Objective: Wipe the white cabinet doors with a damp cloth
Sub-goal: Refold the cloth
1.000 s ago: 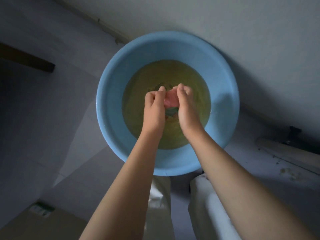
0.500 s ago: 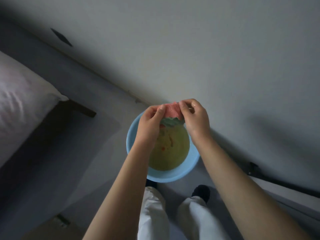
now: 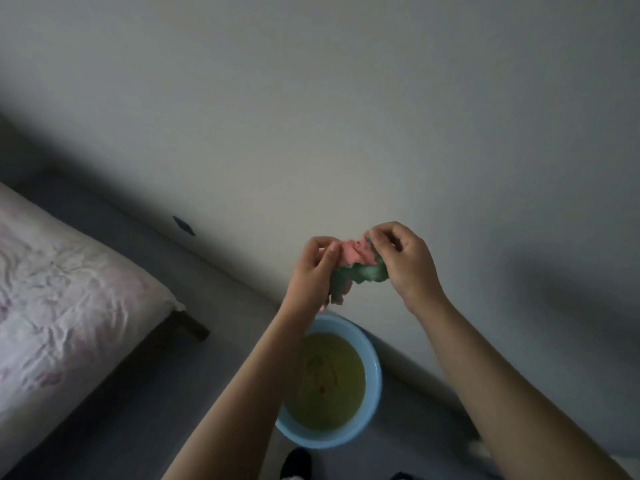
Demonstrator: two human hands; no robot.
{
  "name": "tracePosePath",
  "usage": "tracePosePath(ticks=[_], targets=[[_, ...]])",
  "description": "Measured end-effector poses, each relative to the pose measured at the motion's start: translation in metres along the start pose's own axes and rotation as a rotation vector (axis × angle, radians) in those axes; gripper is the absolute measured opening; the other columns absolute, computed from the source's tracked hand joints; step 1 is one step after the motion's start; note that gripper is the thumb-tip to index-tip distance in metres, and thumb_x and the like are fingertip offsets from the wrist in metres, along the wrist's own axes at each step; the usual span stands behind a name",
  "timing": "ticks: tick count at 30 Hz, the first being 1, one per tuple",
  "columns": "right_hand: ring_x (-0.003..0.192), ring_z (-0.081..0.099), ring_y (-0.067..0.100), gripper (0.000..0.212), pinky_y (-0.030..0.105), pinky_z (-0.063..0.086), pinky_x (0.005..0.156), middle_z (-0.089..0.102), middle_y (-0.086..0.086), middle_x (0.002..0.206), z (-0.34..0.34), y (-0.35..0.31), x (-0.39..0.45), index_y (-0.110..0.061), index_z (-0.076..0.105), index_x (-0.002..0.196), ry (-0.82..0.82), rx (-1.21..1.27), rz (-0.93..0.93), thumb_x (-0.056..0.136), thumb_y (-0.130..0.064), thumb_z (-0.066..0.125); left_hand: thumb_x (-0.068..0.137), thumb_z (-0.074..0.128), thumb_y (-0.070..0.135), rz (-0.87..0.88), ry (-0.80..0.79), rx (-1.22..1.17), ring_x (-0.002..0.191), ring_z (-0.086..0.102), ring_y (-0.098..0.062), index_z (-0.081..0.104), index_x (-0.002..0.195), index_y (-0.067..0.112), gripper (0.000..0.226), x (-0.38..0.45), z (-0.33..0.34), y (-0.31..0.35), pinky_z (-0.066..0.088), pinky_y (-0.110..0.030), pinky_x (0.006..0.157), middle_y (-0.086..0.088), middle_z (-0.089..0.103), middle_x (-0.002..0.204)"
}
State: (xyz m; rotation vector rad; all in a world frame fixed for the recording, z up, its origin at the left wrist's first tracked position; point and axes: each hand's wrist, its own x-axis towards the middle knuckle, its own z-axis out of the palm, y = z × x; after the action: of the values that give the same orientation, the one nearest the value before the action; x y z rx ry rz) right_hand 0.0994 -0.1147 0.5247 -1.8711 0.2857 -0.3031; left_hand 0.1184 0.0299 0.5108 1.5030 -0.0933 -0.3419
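- Dim light fills the scene, and a pale white surface (image 3: 346, 116) takes up the whole upper part of the view; whether it is a wall or a cabinet door cannot be told from here.
- Grey floor (image 3: 145, 403) runs along the foot of that white surface, from the left edge down to the bottom edge.
- At the left edge stands a bed (image 3: 62, 292) with a crumpled, pale pink-patterned cover; one dark leg shows at its near corner.
- A light blue basin (image 3: 375, 375) sits on the floor close to the foot of the white surface, holding murky yellowish water with a few small reddish specks in it.
- Two bare forearms reach up from the bottom edge, the left one crossing over the basin's left rim.
- The left hand (image 3: 311, 271) is closed on the left end of the cloth, thumb and fingers pinching it.
- The right hand (image 3: 405, 261) is closed on the right end, fingers curled over the top edge.
- The cloth (image 3: 360, 268), pink on its upper part and green on the lower, is bunched between the two hands, held in the air above the basin and in front of the white surface; a green fold hangs down beside the left wrist.
- A dark shoe tip (image 3: 296, 462) shows at the bottom edge, just below the basin.
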Motion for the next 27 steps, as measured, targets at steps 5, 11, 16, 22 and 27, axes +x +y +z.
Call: tracePosePath(ticks=[5, 11, 16, 22, 27], targets=[[0.076, 0.062, 0.003, 0.014, 0.013, 0.047, 0.067, 0.069, -0.007, 0.085, -0.032, -0.057, -0.003, -0.019, 0.067, 0.085, 0.154, 0.017, -0.052, 0.094, -0.025, 0.058, 0.09, 0.062, 0.037, 0.126, -0.377, 0.15, 0.058, 0.063, -0.027, 0.049, 0.127, 0.032, 0.04, -0.002, 0.003, 0.058, 0.049, -0.052, 0.046, -0.002, 0.069, 0.081], [0.081, 0.064, 0.008, 0.014, 0.023, 0.049, 0.073, 0.07, -0.007, 0.087, -0.057, -0.095, -0.016, -0.019, 0.067, 0.086, 0.329, -0.002, -0.112, 0.094, -0.026, 0.057, 0.087, 0.065, 0.036, 0.153, -0.488, 0.073, 0.056, 0.062, -0.032, 0.067, 0.115, 0.034, 0.028, 0.001, 0.005, 0.106, 0.047, -0.049, 0.049, -0.011, 0.071, 0.075], [0.072, 0.061, -0.005, 0.015, 0.01, 0.045, 0.064, 0.068, -0.012, 0.085, -0.066, -0.113, -0.034, -0.026, 0.065, 0.083, 0.448, -0.021, -0.138, 0.095, -0.027, 0.055, 0.08, 0.072, 0.028, 0.21, -0.647, 0.129, 0.058, 0.061, -0.028, 0.061, 0.121, 0.043, 0.045, -0.001, 0.006, 0.133, 0.052, -0.029, 0.049, 0.002, 0.073, 0.096], [0.078, 0.063, 0.004, 0.015, 0.017, 0.048, 0.067, 0.069, -0.009, 0.085, -0.074, -0.129, -0.06, -0.024, 0.065, 0.083, 0.551, 0.009, -0.141, 0.094, -0.027, 0.056, 0.087, 0.066, 0.01, 0.36, -0.685, 0.122, 0.049, 0.054, -0.03, 0.075, 0.102, 0.031, 0.027, -0.015, 0.02, 0.15, 0.045, -0.026, 0.041, 0.005, 0.065, 0.097], [0.076, 0.061, -0.004, 0.015, 0.01, 0.045, 0.065, 0.068, -0.015, 0.085, -0.079, -0.137, -0.078, -0.03, 0.065, 0.082, 0.599, -0.003, -0.17, 0.094, -0.026, 0.056, 0.09, 0.063, 0.012, 0.32, -0.666, 0.104, 0.04, 0.052, -0.027, 0.075, 0.091, 0.011, 0.013, -0.025, 0.03, 0.156, 0.039, -0.021, 0.037, -0.015, 0.063, 0.062]])
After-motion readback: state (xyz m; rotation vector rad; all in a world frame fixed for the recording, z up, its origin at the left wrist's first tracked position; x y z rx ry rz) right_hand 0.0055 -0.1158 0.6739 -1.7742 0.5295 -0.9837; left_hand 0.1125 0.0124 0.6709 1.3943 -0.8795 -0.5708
